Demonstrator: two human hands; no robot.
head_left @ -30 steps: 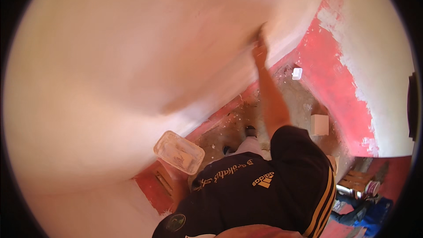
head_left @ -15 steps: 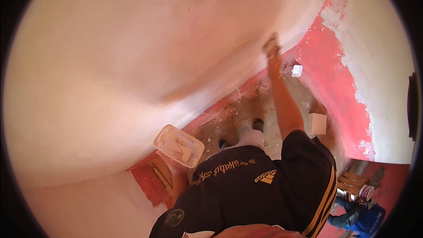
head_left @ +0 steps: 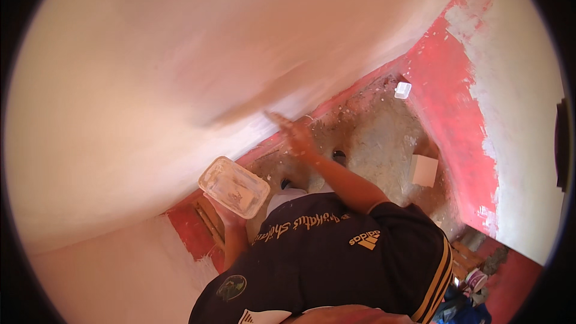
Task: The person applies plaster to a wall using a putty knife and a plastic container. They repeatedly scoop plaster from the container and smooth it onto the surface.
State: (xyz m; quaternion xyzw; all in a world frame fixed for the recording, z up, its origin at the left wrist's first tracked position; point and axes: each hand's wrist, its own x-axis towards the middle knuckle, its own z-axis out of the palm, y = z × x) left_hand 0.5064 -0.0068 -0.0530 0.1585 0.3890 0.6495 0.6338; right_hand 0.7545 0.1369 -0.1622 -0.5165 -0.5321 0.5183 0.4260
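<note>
My left hand (head_left: 223,209) grips a clear rectangular plastic tub (head_left: 255,185) from below and along its side. Pale, pinkish-brown residue smears the inside of the tub. To the tub's upper right, my right hand (head_left: 298,137) is raised close to the lower part of the wall (head_left: 180,66). Motion smears its fingers, and whether they hold anything cannot be made out. The wall is cream and pinkish, with a red strip along its foot.
On the floor (head_left: 384,132), spattered with pale marks, lie a small white container (head_left: 402,90) and a pale box (head_left: 424,170). The right-hand wall (head_left: 447,78) is partly red, partly pale coated. Behind, at lower right, are wooden slats (head_left: 467,257), a bucket (head_left: 476,279) and blue cloth (head_left: 459,312).
My right hand has swept left and down along the wall, from near the corner toward the tub. The tub in my left hand has shifted slightly left and up in view.
</note>
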